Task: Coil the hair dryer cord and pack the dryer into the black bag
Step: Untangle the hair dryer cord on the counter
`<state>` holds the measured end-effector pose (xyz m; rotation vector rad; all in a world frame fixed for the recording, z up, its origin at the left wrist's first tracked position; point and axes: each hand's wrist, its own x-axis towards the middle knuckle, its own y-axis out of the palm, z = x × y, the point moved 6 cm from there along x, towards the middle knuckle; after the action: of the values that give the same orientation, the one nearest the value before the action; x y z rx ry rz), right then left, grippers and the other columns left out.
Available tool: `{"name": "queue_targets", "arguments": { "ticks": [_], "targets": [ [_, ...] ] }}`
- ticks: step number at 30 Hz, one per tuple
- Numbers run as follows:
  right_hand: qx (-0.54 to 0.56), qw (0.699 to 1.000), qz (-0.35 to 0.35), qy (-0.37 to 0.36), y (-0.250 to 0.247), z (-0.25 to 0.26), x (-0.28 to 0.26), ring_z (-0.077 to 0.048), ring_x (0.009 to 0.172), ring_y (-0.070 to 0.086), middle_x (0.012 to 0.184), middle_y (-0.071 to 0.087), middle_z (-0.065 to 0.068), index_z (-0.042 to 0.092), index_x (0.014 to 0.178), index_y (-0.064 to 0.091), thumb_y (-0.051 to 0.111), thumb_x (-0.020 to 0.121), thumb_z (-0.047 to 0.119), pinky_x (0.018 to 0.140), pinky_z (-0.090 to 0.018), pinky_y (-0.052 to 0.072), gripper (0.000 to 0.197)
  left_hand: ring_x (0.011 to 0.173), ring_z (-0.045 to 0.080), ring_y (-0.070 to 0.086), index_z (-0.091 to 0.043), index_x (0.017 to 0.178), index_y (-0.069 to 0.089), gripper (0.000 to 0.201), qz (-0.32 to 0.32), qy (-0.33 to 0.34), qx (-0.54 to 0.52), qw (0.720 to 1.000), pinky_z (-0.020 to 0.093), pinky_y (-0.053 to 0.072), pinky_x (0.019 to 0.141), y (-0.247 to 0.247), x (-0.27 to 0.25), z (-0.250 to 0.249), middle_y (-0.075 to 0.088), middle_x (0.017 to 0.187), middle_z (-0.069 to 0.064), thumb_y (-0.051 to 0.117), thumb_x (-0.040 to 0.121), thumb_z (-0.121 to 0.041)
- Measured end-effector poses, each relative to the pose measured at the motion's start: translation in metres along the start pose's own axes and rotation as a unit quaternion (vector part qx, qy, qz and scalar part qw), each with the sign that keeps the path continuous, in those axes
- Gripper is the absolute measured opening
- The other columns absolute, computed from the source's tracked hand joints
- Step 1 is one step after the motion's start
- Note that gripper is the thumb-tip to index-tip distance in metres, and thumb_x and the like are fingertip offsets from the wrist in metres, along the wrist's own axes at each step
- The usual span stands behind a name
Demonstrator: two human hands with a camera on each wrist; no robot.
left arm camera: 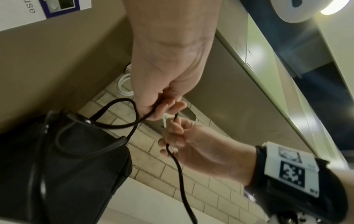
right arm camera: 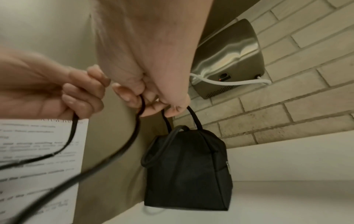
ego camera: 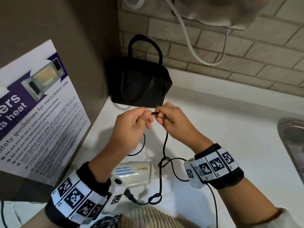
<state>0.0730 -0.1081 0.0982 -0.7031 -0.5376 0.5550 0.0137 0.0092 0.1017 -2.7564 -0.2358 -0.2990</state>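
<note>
A white hair dryer (ego camera: 137,171) lies on the white counter (ego camera: 230,129) below my hands. Its black cord (ego camera: 165,143) runs up from tangled loops beside the dryer to both hands. My left hand (ego camera: 145,120) and right hand (ego camera: 162,116) meet above the counter, and each pinches the cord, with a short stretch between them. The plug (ego camera: 130,195) rests on the counter by my left wrist. The black bag (ego camera: 138,83) stands upright in the corner just beyond my hands. In the wrist views the cord (left arm camera: 180,174) (right arm camera: 118,151) hangs down from the fingers in front of the bag (left arm camera: 67,166) (right arm camera: 187,169).
A microwave safety poster (ego camera: 37,112) is fixed on the left wall. A steel sink (ego camera: 292,145) lies at the right edge. A metal wall unit (right arm camera: 229,60) with a white cable (ego camera: 197,51) hangs on the brick wall above the bag.
</note>
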Motion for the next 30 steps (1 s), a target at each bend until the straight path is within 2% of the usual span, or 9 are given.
{"name": "queue_targets", "arguments": {
  "ticks": [3,9,12,15,17,20,25,27,30],
  "targets": [
    [0.016,0.999,0.014,0.029,0.003,-0.012,-0.002,-0.009,0.072,0.043,0.060,0.040,0.015,0.015,0.063,0.046,0.031,0.066,-0.001,0.063,-0.009,0.032,0.023,0.057,0.007,0.049,-0.030,0.066,0.058,0.030,0.003,0.000,0.002,1.000,0.022,0.040,0.058,-0.001,-0.001,-0.001,0.058,0.058,-0.017,0.042,0.091,-0.026],
    [0.019,0.994,0.026,0.105,0.014,-0.044,-0.010,-0.001,0.065,0.041,0.064,0.041,0.009,0.016,0.063,0.045,0.038,0.075,-0.013,0.062,-0.013,0.032,0.033,0.060,0.023,0.055,-0.032,0.068,0.060,0.029,-0.003,0.017,0.001,1.000,0.041,0.048,0.065,-0.009,-0.004,-0.013,0.059,0.060,-0.014,0.042,0.090,-0.029],
    [0.008,0.991,0.028,0.134,0.016,-0.059,-0.016,-0.002,0.063,0.039,0.065,0.043,0.001,0.004,0.064,0.049,0.041,0.079,-0.012,0.062,-0.017,0.030,0.023,0.063,0.042,0.053,-0.028,0.070,0.062,0.029,-0.011,0.015,-0.013,1.000,0.052,0.050,0.064,-0.016,-0.003,-0.015,0.061,0.063,-0.011,0.043,0.089,-0.040],
    [-0.013,0.990,0.024,0.140,0.015,-0.068,-0.017,-0.004,0.063,0.038,0.065,0.044,-0.004,0.003,0.064,0.048,0.040,0.080,-0.011,0.062,-0.020,0.030,0.023,0.062,0.045,0.049,-0.028,0.071,0.061,0.029,-0.007,0.032,-0.026,0.999,0.056,0.049,0.064,-0.024,-0.004,-0.022,0.059,0.061,-0.009,0.042,0.089,-0.041],
    [-0.029,0.990,0.026,0.136,0.014,-0.073,-0.017,-0.004,0.063,0.038,0.061,0.041,0.002,0.008,0.063,0.046,0.038,0.079,-0.011,0.060,-0.016,0.028,0.026,0.061,0.041,0.047,-0.028,0.068,0.060,0.031,-0.008,0.042,-0.043,0.998,0.050,0.048,0.062,-0.029,-0.003,-0.027,0.057,0.060,-0.009,0.043,0.094,-0.030],
    [-0.063,0.989,0.035,0.128,0.015,-0.080,-0.019,-0.003,0.063,0.038,0.059,0.039,0.010,0.008,0.064,0.048,0.038,0.076,-0.013,0.061,-0.014,0.028,0.026,0.059,0.006,0.050,-0.021,0.070,0.060,0.032,-0.008,0.061,-0.070,0.996,0.020,0.047,0.065,-0.038,-0.002,-0.030,0.055,0.062,-0.006,0.041,0.096,-0.019],
    [-0.102,0.987,0.040,0.116,0.019,-0.086,-0.021,-0.005,0.066,0.040,0.059,0.040,0.011,0.009,0.066,0.052,0.040,0.076,-0.012,0.069,-0.025,0.032,0.026,0.061,0.000,0.049,-0.014,0.072,0.060,0.030,-0.002,0.046,-0.102,0.994,0.010,0.043,0.063,-0.041,-0.003,-0.033,0.053,0.064,-0.002,0.041,0.095,-0.017],
    [-0.116,0.983,0.060,0.125,0.023,-0.090,-0.021,-0.012,0.072,0.044,0.059,0.046,0.011,0.019,0.066,0.050,0.040,0.078,-0.007,0.082,-0.034,0.040,0.030,0.060,0.008,0.051,-0.019,0.072,0.062,0.030,0.009,0.033,-0.085,0.996,0.020,0.047,0.062,-0.039,-0.001,-0.030,0.055,0.064,-0.003,0.043,0.095,-0.022],
    [-0.077,0.983,0.069,0.154,0.018,-0.086,-0.020,-0.011,0.085,0.052,0.071,0.059,0.020,0.022,0.084,0.059,0.041,0.093,0.006,0.095,-0.048,0.041,0.026,0.062,0.039,0.050,-0.027,0.073,0.064,0.026,0.019,0.018,-0.034,0.999,0.053,0.051,0.068,-0.033,0.004,-0.022,0.060,0.065,-0.007,0.046,0.090,-0.036]
  ]
}}
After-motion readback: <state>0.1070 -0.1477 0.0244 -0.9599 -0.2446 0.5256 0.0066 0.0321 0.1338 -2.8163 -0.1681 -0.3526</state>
